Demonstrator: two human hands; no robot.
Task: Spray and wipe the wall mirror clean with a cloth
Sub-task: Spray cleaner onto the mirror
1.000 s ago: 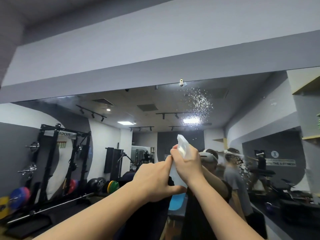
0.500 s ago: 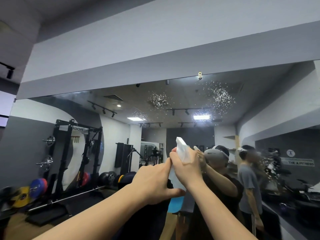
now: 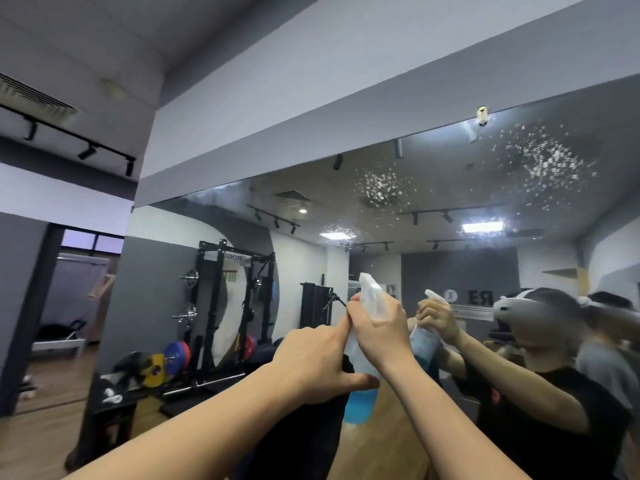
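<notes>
Right hand [image 3: 381, 332] gripped a spray bottle [image 3: 360, 401] holding blue liquid; left hand [image 3: 317, 358] clutched a dark cloth [image 3: 304, 434]; droplets speckled the mirror [image 3: 450, 188].

Mirror [image 3: 433, 271] is glossy glass, smooth, w/ white speckled droplets [image 3: 550, 164] beading on the upper part. Spray bottle [image 3: 372, 303] looks like translucent frosted plastic, blue liquid [image 3: 360, 403] showing thru the bottom. Cloth [image 3: 311, 431] is black, matt, soft-looking fabric. Wall band [image 3: 346, 126] above the glass is matt grey paint, pretty flat finish. Small clip [image 3: 481, 114] on the top edge looks like shiny metal, brass-ish. Floor reflected in the glass looks like wood, semi-gloss.
</notes>
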